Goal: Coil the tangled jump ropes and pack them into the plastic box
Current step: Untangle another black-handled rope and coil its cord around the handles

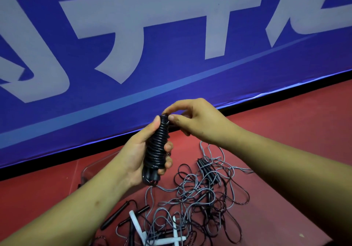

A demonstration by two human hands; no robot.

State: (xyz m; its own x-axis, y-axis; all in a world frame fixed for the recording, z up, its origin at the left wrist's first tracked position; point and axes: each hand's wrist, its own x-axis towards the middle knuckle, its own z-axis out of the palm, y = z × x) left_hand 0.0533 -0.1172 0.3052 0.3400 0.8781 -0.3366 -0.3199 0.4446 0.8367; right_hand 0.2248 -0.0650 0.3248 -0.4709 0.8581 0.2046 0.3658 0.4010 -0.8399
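The left hand (137, 154) is gripping a black jump rope (157, 144) wound into a tight, glossy, ribbed cylinder, fingers curling round it. The right hand (194, 120) is pinching the rope's top end. Below this bundle, thin grey and black cords are lying in a loose tangle (200, 194) on the red floor (285, 131), with slim black handles (114, 216) and white handles (136, 224). Left of the bundle, what is probably the clear plastic box (89, 167) is showing behind the forearm.
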